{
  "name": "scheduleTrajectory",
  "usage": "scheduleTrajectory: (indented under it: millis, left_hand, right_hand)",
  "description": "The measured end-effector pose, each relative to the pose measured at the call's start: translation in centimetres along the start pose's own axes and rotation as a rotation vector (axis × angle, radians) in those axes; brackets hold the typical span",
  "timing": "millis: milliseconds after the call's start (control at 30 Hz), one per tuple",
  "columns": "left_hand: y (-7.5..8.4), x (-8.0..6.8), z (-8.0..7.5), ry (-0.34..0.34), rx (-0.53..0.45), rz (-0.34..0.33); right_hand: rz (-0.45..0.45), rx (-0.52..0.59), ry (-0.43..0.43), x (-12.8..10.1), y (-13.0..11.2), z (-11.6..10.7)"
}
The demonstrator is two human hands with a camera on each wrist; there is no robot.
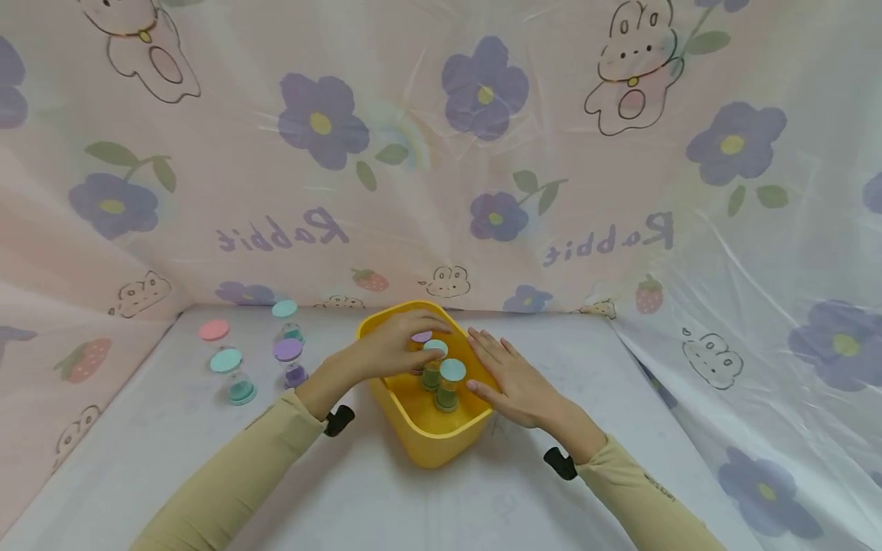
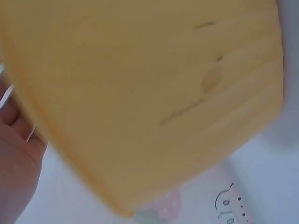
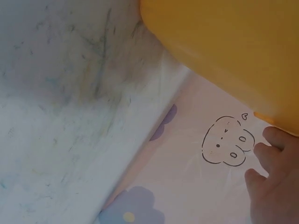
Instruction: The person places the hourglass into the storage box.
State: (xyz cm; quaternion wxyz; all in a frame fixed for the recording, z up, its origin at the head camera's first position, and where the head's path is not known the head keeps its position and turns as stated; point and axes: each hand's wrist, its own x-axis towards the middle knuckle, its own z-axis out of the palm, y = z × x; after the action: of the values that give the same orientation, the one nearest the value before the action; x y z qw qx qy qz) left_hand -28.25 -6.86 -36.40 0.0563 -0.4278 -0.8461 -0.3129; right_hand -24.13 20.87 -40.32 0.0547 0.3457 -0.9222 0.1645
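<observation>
my left hand, inside the yellow bin, among three sand timers.
i cannot tell whether its fingers clamp the purple-topped timer; my right hand, fingers straight, lies at the bin's right side. four more timers stand leftward on the surface. i judge this placing or picking; next calls for a clean release or lift.

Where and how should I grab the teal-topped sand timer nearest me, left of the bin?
Pinch that sand timer by the rim of its teal top disc, probably best from above on your near side: it stands upright, the disc is wider than the clear middle, and the pink-topped timer stands behind it, the purple-topped one to its right.
</observation>
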Motion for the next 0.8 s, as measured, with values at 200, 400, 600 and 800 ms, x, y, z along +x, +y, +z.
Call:
scheduleTrajectory:
  millis: [200, 400, 600, 800]
  left_hand:
    - [-0.1, -2.7, -2.0, 0.198, -0.018, -0.032]
    - [-1.0, -5.9, -3.8, 0.351, -0.011, -0.054]
    - [-2.4, -9.4, -5.0, 0.433, 0.026, -0.125]
    - [-3.6, -12.2, -5.6, 0.467, 0.041, -0.242]
  right_hand:
    - [0.005, -0.049, 0.02, -0.2, -0.1, 0.0]
    - [0.021, -0.051, 0.024, -0.4, -0.2, -0.1]
    - [0.019, -0.056, 0.039, -0.7, 0.0, 0.0]
    - [0.025, -0.036, 0.038, -1.0, 0.0, 0.0]
